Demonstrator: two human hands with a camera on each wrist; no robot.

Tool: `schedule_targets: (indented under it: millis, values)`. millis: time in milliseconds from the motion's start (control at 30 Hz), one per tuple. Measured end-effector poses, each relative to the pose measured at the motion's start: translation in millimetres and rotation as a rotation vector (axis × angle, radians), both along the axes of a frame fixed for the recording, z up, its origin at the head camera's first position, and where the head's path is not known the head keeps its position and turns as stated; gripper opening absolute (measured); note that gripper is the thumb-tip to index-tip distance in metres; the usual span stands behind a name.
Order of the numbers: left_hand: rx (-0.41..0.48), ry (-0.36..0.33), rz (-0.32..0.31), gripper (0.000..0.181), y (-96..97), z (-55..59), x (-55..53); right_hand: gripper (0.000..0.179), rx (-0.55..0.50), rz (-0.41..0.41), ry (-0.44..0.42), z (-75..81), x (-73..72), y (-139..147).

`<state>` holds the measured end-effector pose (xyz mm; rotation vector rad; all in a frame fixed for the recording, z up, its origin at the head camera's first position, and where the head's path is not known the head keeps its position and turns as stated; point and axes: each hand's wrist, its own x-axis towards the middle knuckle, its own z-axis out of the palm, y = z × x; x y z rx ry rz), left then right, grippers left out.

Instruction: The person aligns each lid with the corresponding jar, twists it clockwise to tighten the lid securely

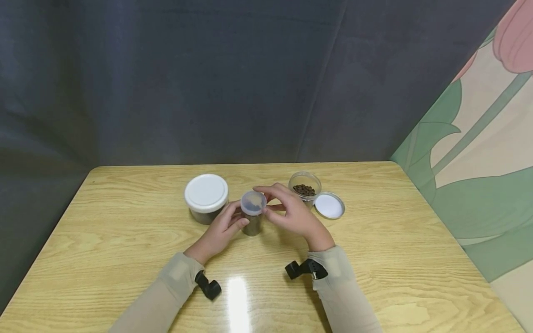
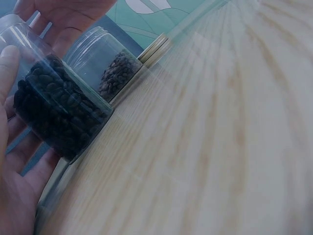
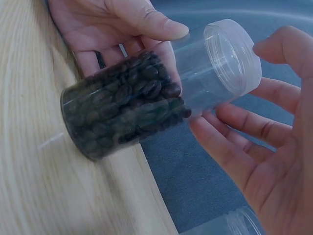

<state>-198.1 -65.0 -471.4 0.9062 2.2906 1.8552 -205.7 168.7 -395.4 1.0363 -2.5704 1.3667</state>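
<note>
A clear jar partly filled with dark coffee beans stands upright on the table, a translucent lid on its top. My left hand grips the jar from the left, thumb on the near side and fingers behind. At the lid's right side, my right hand holds the rim between thumb and fingers. In the right wrist view, the thumb tip is at the lid's edge and the other fingers curve round beneath it. The beans reach roughly two thirds up the jar.
Behind my right hand stands a lidless clear jar with a smaller amount of beans. A round lid lies beside it, white inside up. To the left is a dark-filled tub with a white lid. A dark curtain hangs behind the table.
</note>
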Motion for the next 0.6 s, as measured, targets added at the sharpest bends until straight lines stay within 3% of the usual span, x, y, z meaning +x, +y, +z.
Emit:
schedule_targets:
  millis: [600]
  values:
    - [-0.004, -0.008, -0.002, 0.049, 0.2, 2.7, 2.3, 0.049, -0.049, -0.048, -0.094, -1.6, -0.8, -4.4]
